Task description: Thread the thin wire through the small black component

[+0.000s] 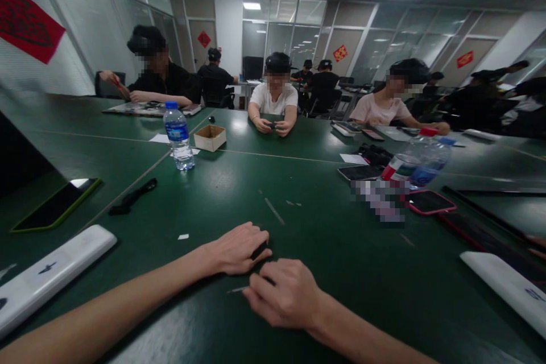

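Observation:
My left hand (243,245) rests over the green table with its fingers closed round a small black object (259,251), most of which is hidden. Just in front of my body, my right hand (286,294) is curled round a thin, pointed metal tool (237,290). Its tip sticks out to the left, below the left hand; the rest is inside the fist, so I cannot tell its exact kind. Both hands are close together, a small gap apart. A small white scrap (183,236) lies beyond my left forearm.
A water bottle (179,136) and a small open box (210,139) stand ahead on the left. White devices (55,278) lie at both sides. Phones (360,172) and more bottles (430,165) are on the right. A person (274,91) sits opposite, others nearby.

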`<state>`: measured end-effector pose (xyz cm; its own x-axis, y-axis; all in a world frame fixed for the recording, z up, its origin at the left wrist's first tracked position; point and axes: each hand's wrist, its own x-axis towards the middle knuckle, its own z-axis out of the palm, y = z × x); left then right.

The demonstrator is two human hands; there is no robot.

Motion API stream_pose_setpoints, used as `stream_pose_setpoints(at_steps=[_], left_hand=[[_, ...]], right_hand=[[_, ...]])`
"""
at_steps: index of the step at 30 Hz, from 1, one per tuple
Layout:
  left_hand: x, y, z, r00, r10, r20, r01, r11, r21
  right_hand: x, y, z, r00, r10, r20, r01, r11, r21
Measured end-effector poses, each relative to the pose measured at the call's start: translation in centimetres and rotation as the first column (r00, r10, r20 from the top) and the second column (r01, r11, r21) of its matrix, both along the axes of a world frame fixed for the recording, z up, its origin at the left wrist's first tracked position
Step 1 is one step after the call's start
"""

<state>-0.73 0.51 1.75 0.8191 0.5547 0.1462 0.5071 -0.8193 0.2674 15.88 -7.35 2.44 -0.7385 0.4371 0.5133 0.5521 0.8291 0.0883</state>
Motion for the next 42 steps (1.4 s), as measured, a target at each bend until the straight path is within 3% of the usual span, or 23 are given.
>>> stream_pose_setpoints(at_steps=[7, 15, 23, 34, 42], left_hand=[[-0.3, 0.2, 0.2, 1.0, -0.004, 0.017, 0.005, 1.0, -0.03], [0.0, 0.1, 0.3, 0.999, 0.043, 0.019, -0.043, 0.999, 0.004], [0.1, 0.2, -0.4, 0.991, 0.134, -0.004, -0.133, 0.989, 0.064], [0.2, 0.1, -0.6, 0.991, 0.124, -0.048, -0.119, 0.988, 0.096], [0.2, -0.2, -0.3, 0.994, 0.097, -0.042, -0.093, 0.993, 0.078]], right_hand=[[4.2, 3.3, 0.1, 0.982, -0.184, 0.033, 0.185, 0.982, -0.03], [4.6, 4.1, 0.0, 0.947, -0.307, 0.098, 0.316, 0.945, -0.089], [4.3, 4.0, 0.1, 0.92, -0.363, 0.151, 0.386, 0.906, -0.173], [3.7, 3.4, 0.2, 0.891, -0.424, 0.163, 0.45, 0.873, -0.188], [4.3, 3.4, 0.0, 0.922, -0.378, 0.087, 0.386, 0.915, -0.12]])
